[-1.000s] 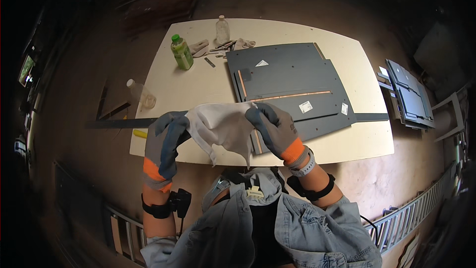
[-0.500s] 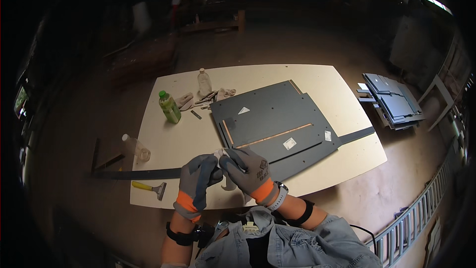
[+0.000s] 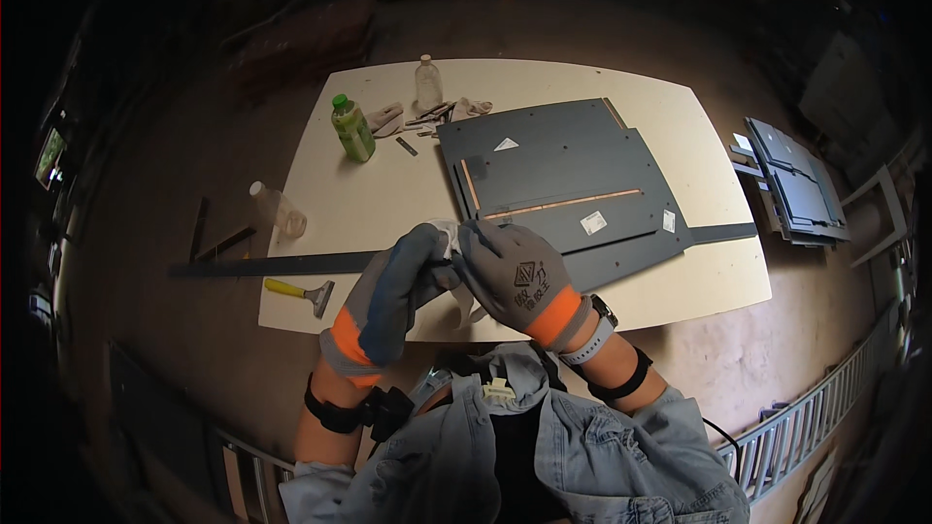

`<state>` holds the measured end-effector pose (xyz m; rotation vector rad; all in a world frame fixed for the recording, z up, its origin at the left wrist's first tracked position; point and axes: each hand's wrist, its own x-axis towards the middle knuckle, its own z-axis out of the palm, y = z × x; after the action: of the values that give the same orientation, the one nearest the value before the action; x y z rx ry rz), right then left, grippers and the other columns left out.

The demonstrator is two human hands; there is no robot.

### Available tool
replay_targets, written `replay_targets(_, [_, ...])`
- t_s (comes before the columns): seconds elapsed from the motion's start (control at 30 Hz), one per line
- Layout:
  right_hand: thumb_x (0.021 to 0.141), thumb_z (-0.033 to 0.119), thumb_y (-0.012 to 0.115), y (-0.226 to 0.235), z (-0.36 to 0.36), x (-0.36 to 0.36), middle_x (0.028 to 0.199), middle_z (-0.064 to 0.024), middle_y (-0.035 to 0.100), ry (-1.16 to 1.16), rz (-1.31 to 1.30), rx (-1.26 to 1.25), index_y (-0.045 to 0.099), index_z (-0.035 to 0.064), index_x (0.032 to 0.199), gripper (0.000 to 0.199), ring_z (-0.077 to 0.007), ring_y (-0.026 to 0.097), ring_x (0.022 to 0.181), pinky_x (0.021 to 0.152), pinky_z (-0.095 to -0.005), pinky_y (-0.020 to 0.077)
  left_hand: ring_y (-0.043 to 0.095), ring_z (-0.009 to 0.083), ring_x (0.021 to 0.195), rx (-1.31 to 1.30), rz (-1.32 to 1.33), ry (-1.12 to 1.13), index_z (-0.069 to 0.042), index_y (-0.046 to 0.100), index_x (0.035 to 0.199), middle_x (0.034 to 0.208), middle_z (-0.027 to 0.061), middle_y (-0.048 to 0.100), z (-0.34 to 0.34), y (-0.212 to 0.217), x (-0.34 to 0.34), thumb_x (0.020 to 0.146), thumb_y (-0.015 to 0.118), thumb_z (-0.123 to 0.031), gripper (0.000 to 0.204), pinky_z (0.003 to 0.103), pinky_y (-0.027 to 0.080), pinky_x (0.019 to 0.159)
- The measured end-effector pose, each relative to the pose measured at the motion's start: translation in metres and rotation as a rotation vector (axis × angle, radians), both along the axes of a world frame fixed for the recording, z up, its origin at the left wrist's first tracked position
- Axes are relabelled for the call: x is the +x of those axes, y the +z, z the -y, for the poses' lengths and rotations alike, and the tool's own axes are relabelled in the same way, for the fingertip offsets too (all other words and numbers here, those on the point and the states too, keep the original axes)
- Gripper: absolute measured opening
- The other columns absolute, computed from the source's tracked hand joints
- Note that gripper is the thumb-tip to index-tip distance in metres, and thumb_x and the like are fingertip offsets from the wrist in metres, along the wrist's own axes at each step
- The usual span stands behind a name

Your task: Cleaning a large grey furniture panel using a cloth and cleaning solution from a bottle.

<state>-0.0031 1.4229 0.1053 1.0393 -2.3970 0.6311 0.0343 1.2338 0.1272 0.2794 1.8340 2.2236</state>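
Note:
My left hand [image 3: 396, 281] and my right hand [image 3: 512, 274], both in grey work gloves with orange cuffs, come together above the near edge of the table. Between their closed fingers they pinch a crumpled white cloth or paper [image 3: 448, 234], and a loose end of it hangs below; its exact kind cannot be made out. Beyond the hands lies a stack of dark grey panels [image 3: 568, 160] with small white labels and two copper-coloured strips. A yellow-handled scraper [image 3: 303, 293] rests to the left of my left hand. Behind it runs a long dark strip [image 3: 291, 266].
On the pale table [image 3: 359, 213] stand a green-capped bottle [image 3: 353, 131] and a clear bottle [image 3: 428, 85]; another clear bottle [image 3: 280, 212] leans at the left. Work gloves [image 3: 386, 119] and small tools lie at the back. More panels [image 3: 796, 180] are stacked off to the right, near a metal ladder [image 3: 815, 417].
My view has tilted down, so the table appears higher. Both hands stay together on the white piece, and more of it now hangs beneath them.

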Motion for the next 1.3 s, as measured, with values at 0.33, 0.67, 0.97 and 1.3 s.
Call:
replay_targets(0.33, [0.081,0.042,0.059,-0.009,0.004,-0.003,0.082,-0.0122,0.058,0.030,0.259,0.083,0.055,0.0038,0.095,0.041,-0.0287,0.060,0.072,0.065,-0.0361,0.0487,0.057,0.0207,0.102,-0.224,-0.069,-0.022,0.001,0.046,0.124,0.111,0.0132,0.057,-0.002,-0.001,0.001,0.098,0.039,-0.023,0.037,0.034,0.042,0.097])
replay_targets(0.67, [0.081,0.021,0.061,0.016,-0.051,-0.038,0.089,-0.0109,0.063,0.244,0.679,-0.503,0.059,-0.0003,0.106,0.033,-0.0183,0.060,0.081,0.074,-0.0296,0.0479,0.050,0.0223,0.113,-0.454,-0.168,0.380,0.001,0.045,0.125,0.123,0.0136,0.048,0.027,0.006,-0.028,0.089,0.056,-0.028,0.048,0.032,0.039,0.100])
replay_targets(0.97, [0.087,0.026,0.057,0.028,-0.080,-0.035,0.099,-0.0115,0.064,0.369,1.029,-0.547,0.057,-0.0038,0.110,0.037,-0.0165,0.060,0.090,0.081,-0.0288,0.0480,0.052,0.0183,0.105,-0.167,-0.077,-0.198,-0.002,0.049,0.124,0.117,0.0113,0.053,-0.006,-0.046,-0.047,0.089,0.057,-0.036,0.049,0.033,0.043,0.093])
replay_targets(1.3, [0.087,0.013,0.057,0.010,-0.084,-0.045,0.084,-0.0085,0.063,0.055,0.565,-0.589,0.058,-0.0036,0.109,0.028,-0.0102,0.054,0.077,0.074,-0.0254,0.0460,0.058,0.0284,0.084,-1.054,-1.126,0.229,-0.001,0.059,0.095,0.090,0.0139,0.059,-0.001,0.028,-0.064,0.077,0.062,-0.014,0.022,0.035,0.046,0.074])
